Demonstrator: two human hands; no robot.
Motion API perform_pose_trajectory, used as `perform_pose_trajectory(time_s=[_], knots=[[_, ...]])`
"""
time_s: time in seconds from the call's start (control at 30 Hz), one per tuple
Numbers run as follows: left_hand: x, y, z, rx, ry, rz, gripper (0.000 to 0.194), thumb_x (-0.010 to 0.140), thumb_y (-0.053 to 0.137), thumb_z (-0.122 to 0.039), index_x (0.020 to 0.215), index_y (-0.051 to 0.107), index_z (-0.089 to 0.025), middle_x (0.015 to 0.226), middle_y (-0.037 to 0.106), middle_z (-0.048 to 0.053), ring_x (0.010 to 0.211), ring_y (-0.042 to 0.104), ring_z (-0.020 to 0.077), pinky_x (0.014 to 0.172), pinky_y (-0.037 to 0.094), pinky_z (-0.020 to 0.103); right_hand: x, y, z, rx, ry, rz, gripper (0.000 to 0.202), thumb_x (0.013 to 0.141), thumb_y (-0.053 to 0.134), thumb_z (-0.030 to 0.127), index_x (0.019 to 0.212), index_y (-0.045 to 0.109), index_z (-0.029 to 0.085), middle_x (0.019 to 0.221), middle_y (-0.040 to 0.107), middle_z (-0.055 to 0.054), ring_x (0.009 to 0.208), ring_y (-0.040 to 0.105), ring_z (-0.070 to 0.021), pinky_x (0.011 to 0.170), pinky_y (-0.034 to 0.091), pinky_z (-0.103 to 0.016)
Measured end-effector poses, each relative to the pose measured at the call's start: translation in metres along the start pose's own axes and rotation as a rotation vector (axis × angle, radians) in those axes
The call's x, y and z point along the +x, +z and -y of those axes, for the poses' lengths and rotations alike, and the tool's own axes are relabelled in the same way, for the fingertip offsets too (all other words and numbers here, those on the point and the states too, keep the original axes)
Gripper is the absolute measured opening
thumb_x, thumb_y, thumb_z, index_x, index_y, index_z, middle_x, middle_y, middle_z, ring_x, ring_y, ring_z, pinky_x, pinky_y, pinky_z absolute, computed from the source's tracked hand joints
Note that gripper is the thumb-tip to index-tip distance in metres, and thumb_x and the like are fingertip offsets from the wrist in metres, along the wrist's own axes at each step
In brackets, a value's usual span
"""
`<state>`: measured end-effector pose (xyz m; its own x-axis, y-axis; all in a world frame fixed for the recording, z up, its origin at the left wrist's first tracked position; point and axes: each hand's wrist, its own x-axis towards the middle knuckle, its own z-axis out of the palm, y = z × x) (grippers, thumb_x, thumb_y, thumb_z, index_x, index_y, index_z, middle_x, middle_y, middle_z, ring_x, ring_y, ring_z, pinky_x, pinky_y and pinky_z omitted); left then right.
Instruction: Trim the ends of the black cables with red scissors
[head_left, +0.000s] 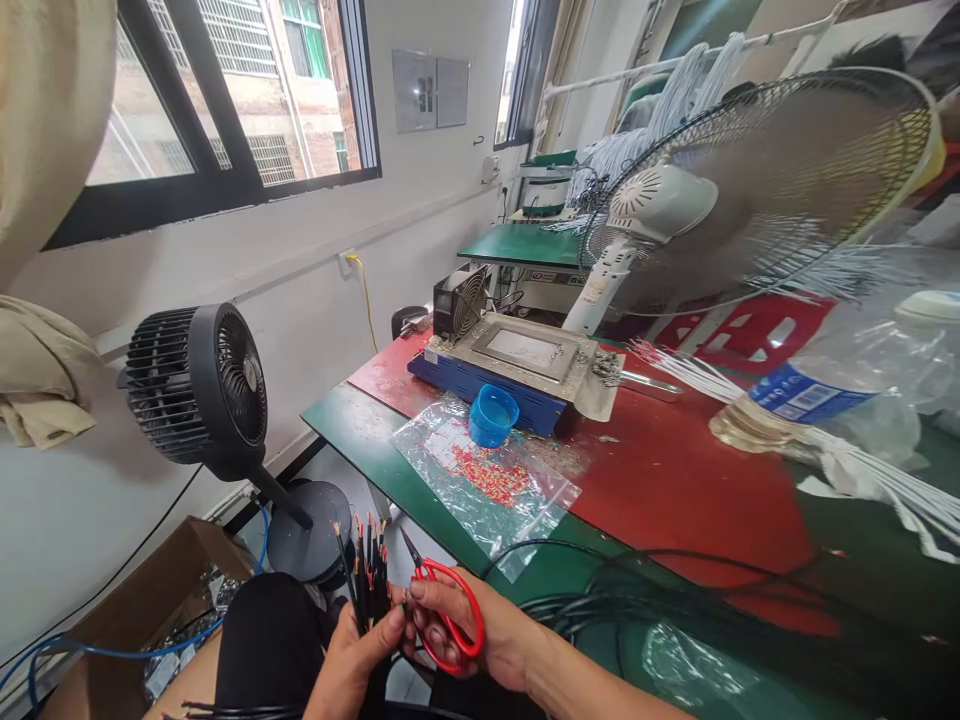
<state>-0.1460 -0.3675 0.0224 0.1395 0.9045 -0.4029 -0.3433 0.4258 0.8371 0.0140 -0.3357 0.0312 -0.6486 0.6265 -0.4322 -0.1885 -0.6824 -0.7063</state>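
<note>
My left hand [360,645] is closed round a bundle of black cables [367,570] whose stripped ends, red and copper-coloured, point upward. Beside it, my right hand [442,620] grips red-handled scissors [472,625], with the dark blades aimed up and left past the cable ends. The fingertips of both hands meet near the lower part of the bundle; whether the right fingers also pinch a cable there is hard to make out. Black cable lengths [247,711] also lie low across my lap.
A plastic bag [450,500] strewn with red and yellow scraps and a blue cup [493,415] lie on the table ahead. Behind them stands a blue soldering pot [487,390]. Coiled black cable [585,600], a water bottle [795,400] and a large fan [750,190] occupy the right; a dark fan [202,385] stands left.
</note>
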Motion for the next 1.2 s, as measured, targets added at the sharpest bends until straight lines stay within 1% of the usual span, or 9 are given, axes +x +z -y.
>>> perform_pose_trajectory(time_s=[0.17,0.27,0.47,0.53,0.63,0.7,1.0,1.1,1.2], knots=[[-0.002,0.005,-0.001,0.06,0.037,-0.045,0.034,0.057,0.078,-0.042,0.07,0.067,-0.012,0.059,0.062,0.003,0.058,0.053,0.0111,0.06,0.04,0.023,-0.002,0.002,0.001,-0.084,-0.099,-0.033,0.051,0.066,0.062,0.062,0.058,0.057,0.013,0.041,0.044,0.005,0.033,0.039,-0.0044,0.031,0.022,-0.017],[-0.002,0.006,-0.001,0.061,0.045,-0.076,0.031,0.058,0.078,-0.039,0.072,0.068,-0.014,0.063,0.064,0.003,0.062,0.054,0.0119,0.063,0.041,0.024,-0.002,0.003,0.002,-0.108,-0.126,-0.064,0.05,0.065,0.064,0.061,0.057,0.056,0.013,0.039,0.045,0.005,0.031,0.036,-0.0038,0.032,0.022,-0.018],[0.003,-0.003,0.006,0.067,0.037,-0.02,0.031,0.063,0.073,-0.042,0.068,0.064,-0.013,0.062,0.06,0.003,0.065,0.054,0.0134,0.066,0.04,0.025,-0.003,0.005,0.004,-0.138,-0.146,-0.04,0.046,0.063,0.068,0.057,0.063,0.059,0.012,0.041,0.044,0.006,0.034,0.036,-0.0041,0.034,0.023,-0.018],[0.004,-0.004,0.007,0.079,0.042,-0.015,0.031,0.064,0.072,-0.043,0.068,0.064,-0.013,0.063,0.06,0.003,0.065,0.053,0.0134,0.066,0.039,0.025,-0.003,0.005,0.005,-0.138,-0.144,-0.047,0.047,0.063,0.068,0.058,0.062,0.059,0.012,0.041,0.044,0.006,0.033,0.036,-0.0041,0.034,0.024,-0.018],[0.003,-0.002,0.005,0.101,0.068,0.031,0.031,0.066,0.07,-0.043,0.068,0.064,-0.013,0.064,0.06,0.004,0.065,0.053,0.0138,0.064,0.039,0.025,-0.003,0.005,0.004,-0.121,-0.141,-0.046,0.051,0.067,0.062,0.062,0.058,0.057,0.012,0.039,0.044,0.005,0.032,0.037,-0.0047,0.033,0.023,-0.019],[0.001,0.001,0.003,0.099,0.066,0.028,0.028,0.065,0.071,-0.04,0.069,0.065,-0.013,0.062,0.059,0.003,0.063,0.052,0.0123,0.063,0.039,0.024,-0.003,0.004,0.003,-0.116,-0.138,-0.044,0.052,0.069,0.059,0.063,0.056,0.057,0.013,0.038,0.044,0.005,0.031,0.037,-0.0047,0.033,0.022,-0.019],[0.001,0.002,0.002,0.052,0.066,0.025,0.029,0.063,0.073,-0.041,0.066,0.064,-0.013,0.06,0.057,0.002,0.059,0.047,0.0098,0.061,0.039,0.023,-0.001,0.001,0.0,-0.106,-0.134,-0.022,0.042,0.072,0.06,0.052,0.06,0.06,0.012,0.04,0.045,0.005,0.033,0.038,-0.0046,0.034,0.022,-0.018],[0.002,-0.001,0.004,0.053,0.059,0.028,0.03,0.064,0.072,-0.042,0.065,0.063,-0.013,0.061,0.057,0.002,0.059,0.047,0.0103,0.061,0.038,0.024,0.0,0.001,-0.001,-0.118,-0.12,-0.019,0.046,0.071,0.06,0.057,0.061,0.06,0.012,0.039,0.045,0.006,0.033,0.038,-0.0045,0.034,0.022,-0.018],[0.001,-0.003,0.005,0.049,0.041,0.009,0.032,0.063,0.071,-0.044,0.067,0.062,-0.014,0.062,0.058,0.003,0.063,0.051,0.0131,0.064,0.039,0.025,-0.002,0.003,0.001,-0.139,-0.096,-0.017,0.049,0.068,0.06,0.061,0.062,0.06,0.012,0.039,0.044,0.006,0.033,0.038,-0.0044,0.034,0.022,-0.018]])
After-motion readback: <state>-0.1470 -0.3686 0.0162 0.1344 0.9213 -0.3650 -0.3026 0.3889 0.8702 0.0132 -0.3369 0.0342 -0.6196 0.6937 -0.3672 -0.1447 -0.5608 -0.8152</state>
